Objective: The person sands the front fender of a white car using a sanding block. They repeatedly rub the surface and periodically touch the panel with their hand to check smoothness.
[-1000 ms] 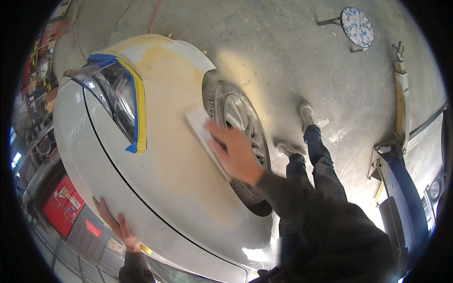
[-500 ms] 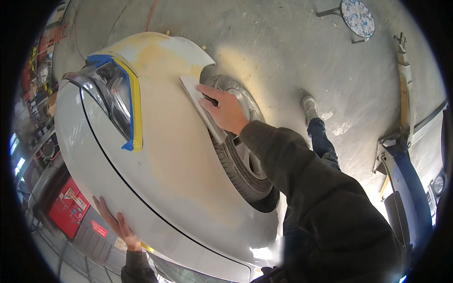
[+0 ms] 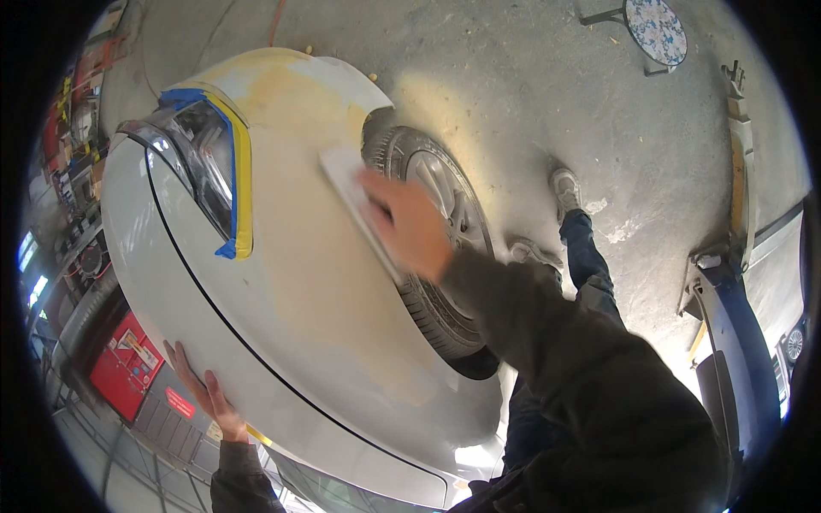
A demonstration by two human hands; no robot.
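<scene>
My right hand (image 3: 409, 224), smeared by motion, grips a long, pale sanding block (image 3: 339, 175) by its dark handle. The block lies along the curved edge of the car's front fender (image 3: 295, 222), just above the wheel arch. The fender's surface is dull, with tan and yellowish sanded patches. My left hand (image 3: 205, 395) rests on the light grey hood (image 3: 222, 346), its fingers stretched out and holding nothing. Blue and yellow masking tape (image 3: 245, 184) borders the headlight (image 3: 205, 145). Below the block is the front tire (image 3: 436, 321), partly covered by my right hand and sleeve.
A round speckled stool (image 3: 657, 32) stands on the concrete floor (image 3: 513, 94) at the far right. Along the right side sits a dark blue car panel (image 3: 742, 342) by a metal stand. My shoe (image 3: 565, 190) is beside the wheel. A red cabinet (image 3: 126, 363) is on the left.
My right hand has slid the sanding block a little toward me along the fender edge. The left hand keeps to the hood. A second shoe shows beside the wheel as the view shifts slightly.
</scene>
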